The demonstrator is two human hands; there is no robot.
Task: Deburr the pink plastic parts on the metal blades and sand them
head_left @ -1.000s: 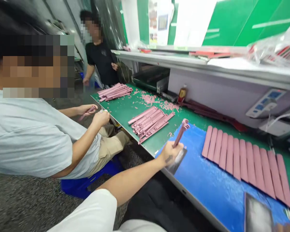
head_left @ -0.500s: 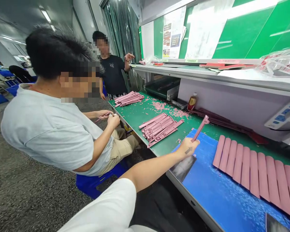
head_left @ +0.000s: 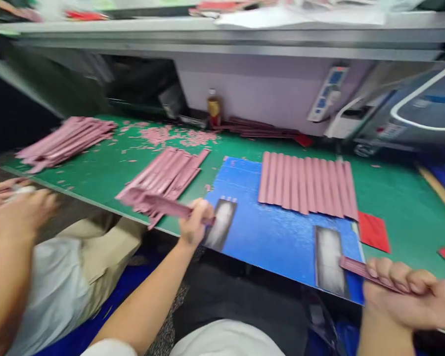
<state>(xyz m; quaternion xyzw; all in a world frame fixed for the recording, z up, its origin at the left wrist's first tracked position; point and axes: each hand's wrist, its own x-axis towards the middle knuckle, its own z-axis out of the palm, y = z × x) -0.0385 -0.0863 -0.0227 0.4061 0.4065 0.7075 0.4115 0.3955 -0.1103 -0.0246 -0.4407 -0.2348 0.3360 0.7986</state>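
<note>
Pink strips (head_left: 307,184) lie side by side in a row on the far part of the blue mat (head_left: 270,232), on the green table (head_left: 400,207). Left of the mat sits a loose pile (head_left: 166,175). The left hand (head_left: 193,222) grips one blurred strip (head_left: 152,203) at the near edge; the right hand (head_left: 411,294) is curled around another strip (head_left: 359,269).

My one head camera, looking forward and steeply down, close over the green bench (head_left: 107,168), blue mat (head_left: 274,232) centred, picture motion-blurred
</note>
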